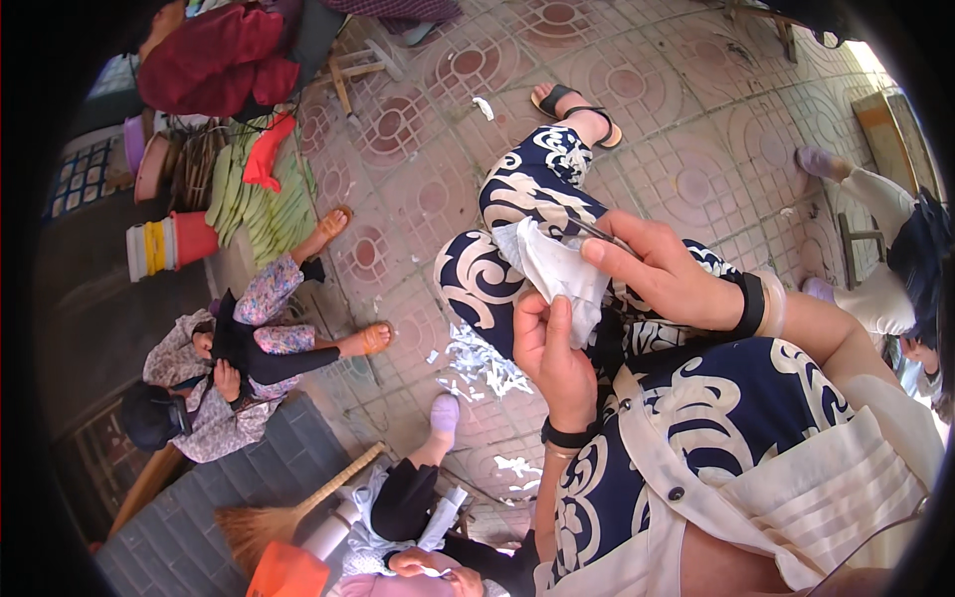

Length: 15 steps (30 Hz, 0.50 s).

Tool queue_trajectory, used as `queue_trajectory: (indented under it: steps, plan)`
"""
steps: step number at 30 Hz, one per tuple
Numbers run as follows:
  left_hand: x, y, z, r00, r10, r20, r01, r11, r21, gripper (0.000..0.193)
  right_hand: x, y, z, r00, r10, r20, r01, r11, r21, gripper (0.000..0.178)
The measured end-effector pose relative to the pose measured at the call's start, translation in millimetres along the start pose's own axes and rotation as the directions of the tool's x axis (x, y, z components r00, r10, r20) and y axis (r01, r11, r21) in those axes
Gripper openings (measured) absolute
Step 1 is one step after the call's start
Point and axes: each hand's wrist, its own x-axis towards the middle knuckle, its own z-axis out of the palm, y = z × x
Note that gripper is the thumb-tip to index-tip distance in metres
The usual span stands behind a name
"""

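My left hand (559, 366) pinches the lower edge of a folded white piece of cloth or paper (562, 267) between thumb and fingers, above my knees. My right hand (665, 277) is closed around a slim, dark metal tool (595, 232), whose tip lies by the upper edge of the white piece. Most of the tool is hidden by my fingers, so its kind does not show. Beneath my hands are my patterned navy-and-cream trousers (477, 279).
White scraps (487, 363) litter the tiled floor. A person in floral clothes (214, 388) sits at the left; another person's hands (430, 567) hold something white below. A straw broom (264, 522), stacked buckets (174, 246) and long green vegetables (254, 204) stand or lie leftward. A wooden stool (858, 244) is rightward.
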Motion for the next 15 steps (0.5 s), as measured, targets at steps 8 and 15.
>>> queue_trajectory:
  steps: [8,15]
  plan:
    - [4.2,3.6,1.5,0.997,0.079,-0.022,-0.076,0.991,0.108,0.014,21.4,11.6,-2.8,0.977,-0.169,0.132,0.196,0.954,-0.228,0.027]
    - [14.7,8.8,-12.9,0.982,0.188,0.020,-0.173,0.849,0.500,0.015,19.6,3.6,2.6,0.981,-0.124,0.149,0.148,0.976,-0.162,0.023]
